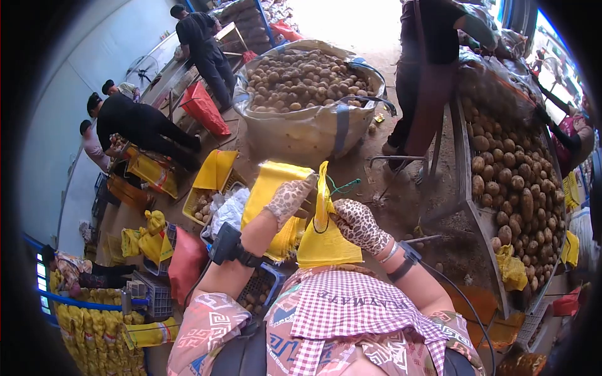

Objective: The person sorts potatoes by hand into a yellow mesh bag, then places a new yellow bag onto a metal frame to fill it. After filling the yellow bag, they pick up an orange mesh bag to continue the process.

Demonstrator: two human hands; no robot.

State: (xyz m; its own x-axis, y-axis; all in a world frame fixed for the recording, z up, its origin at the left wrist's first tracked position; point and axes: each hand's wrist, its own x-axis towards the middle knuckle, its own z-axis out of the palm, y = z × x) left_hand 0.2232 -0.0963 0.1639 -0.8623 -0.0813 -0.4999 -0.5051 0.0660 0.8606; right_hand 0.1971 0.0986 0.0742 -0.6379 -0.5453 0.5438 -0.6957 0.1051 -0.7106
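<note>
My left hand (pixel 290 200), in a spotted glove, is closed on a stack of flat yellow mesh bags (pixel 266 182). Part of the stack hangs below the wrist, and some fingertips are hidden. To its right, my right hand (pixel 362 227), gloved in the same pattern, pinches the edge of a single yellow mesh bag (pixel 326 247). That bag hangs upright in front of my apron, its narrow gathered top pointing up. A green drawstring (pixel 345 186) sticks out beside the top. Dark cuffs with cables are strapped to both wrists.
A large white sack of potatoes (pixel 301 119) stands ahead. Potatoes cover a wooden sorting table (pixel 467 169) at right, where a person (pixel 426 75) stands. Crates, a red sack (pixel 187 260) and filled yellow bags (pixel 100 332) crowd the left. Other people work at far left.
</note>
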